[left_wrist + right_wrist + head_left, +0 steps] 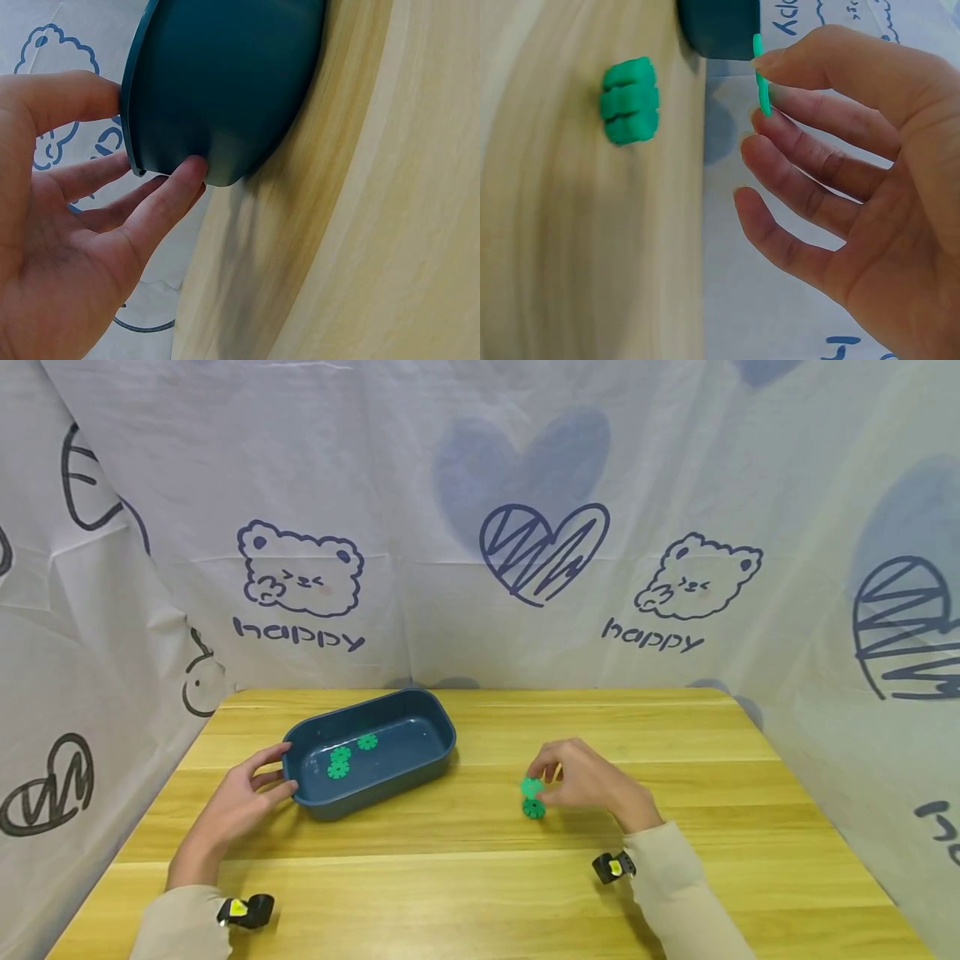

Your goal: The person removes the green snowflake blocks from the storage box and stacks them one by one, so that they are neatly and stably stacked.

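At the table's left stands a dark blue rectangular bin (390,789) with several green notched discs (339,768) lying on its floor. My left hand (243,797) holds the bin's left end, fingers spread around the end wall and rim. In the left wrist view, the thumb and fingertips of this hand (82,225) are at the bin wall (225,75). Right of the bin, my right hand (585,781) pinches a thin green notched disc (761,82) between thumb and fingers, the other fingers loosely bent. Below that disc, a small stack of green discs (630,101) sits on the table.
The wooden table (420,893) has its far edge against a white curtain (420,610) printed with bears and hearts. More of this curtain hangs along the left and right sides. Both wrists wear small black devices.
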`<state>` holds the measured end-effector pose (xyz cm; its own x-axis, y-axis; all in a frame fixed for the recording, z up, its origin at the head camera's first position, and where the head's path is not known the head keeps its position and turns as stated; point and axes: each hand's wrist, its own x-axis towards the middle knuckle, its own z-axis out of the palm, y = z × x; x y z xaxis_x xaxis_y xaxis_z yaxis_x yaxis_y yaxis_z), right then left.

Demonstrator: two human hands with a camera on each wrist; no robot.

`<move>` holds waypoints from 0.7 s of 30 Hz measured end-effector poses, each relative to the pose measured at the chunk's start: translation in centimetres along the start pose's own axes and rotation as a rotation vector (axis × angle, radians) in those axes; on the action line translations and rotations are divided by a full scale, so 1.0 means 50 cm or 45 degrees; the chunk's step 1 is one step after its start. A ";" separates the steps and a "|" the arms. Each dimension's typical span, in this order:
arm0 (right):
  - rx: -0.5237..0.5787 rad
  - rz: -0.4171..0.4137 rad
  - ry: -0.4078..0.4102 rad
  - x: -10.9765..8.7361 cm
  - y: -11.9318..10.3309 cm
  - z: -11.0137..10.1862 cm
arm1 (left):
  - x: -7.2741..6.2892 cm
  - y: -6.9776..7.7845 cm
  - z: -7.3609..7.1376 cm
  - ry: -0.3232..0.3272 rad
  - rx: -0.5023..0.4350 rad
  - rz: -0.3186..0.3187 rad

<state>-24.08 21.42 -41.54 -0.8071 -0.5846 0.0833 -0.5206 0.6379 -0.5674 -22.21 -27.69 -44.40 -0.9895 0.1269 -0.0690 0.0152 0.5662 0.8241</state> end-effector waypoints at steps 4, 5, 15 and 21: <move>0.016 0.013 -0.014 -0.003 0.012 0.011 | 0.000 0.000 0.001 0.008 -0.009 0.004; 0.022 0.017 -0.018 -0.004 0.015 0.014 | 0.000 0.000 0.001 0.008 -0.009 0.003; 0.076 0.025 -0.061 -0.009 0.037 0.035 | 0.001 0.000 0.001 0.012 -0.021 0.010; 0.070 0.022 -0.064 -0.012 0.046 0.043 | 0.001 -0.001 0.001 0.010 -0.016 0.011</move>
<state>-24.17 22.14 -44.65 -0.8001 -0.5990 0.0329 -0.4896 0.6203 -0.6128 -22.26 -27.67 -44.46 -0.9905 0.1252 -0.0571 0.0222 0.5547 0.8317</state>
